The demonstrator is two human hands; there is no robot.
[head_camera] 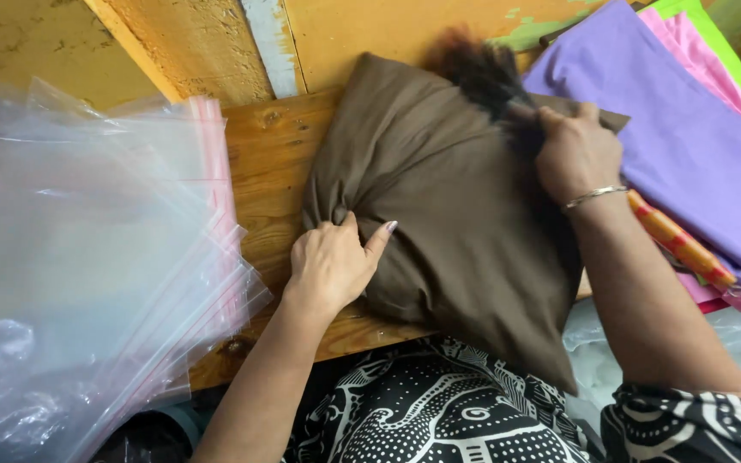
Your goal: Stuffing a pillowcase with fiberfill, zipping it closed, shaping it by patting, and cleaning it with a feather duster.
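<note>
Near: black-and-white patterned garment [439, 411]. Left hand [329, 266] pinches brown stuffed fabric cushion's [448, 231] left edge; right hand [576, 154] closed on dark brush [482, 73], mid-brushing; next stroke likely needs cushion held steady.

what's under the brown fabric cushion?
The brown fabric cushion lies on a wooden board, gripped by the left hand and right hand. Anything beneath its middle is covered.

One brown pillow [456, 214] lies on the one wooden bench [268, 163]. Two hands: the left hand [332, 261] and the right hand [576, 150]. One bangle [595, 196] circles a wrist. One stack of clear bags [87, 257] sits at the bench's left end. Three folded cloths at its right end: one purple [688, 146], one pink [705, 51], one green [731, 60]. One dark brush [482, 73]; one orange stick [683, 244].
</note>
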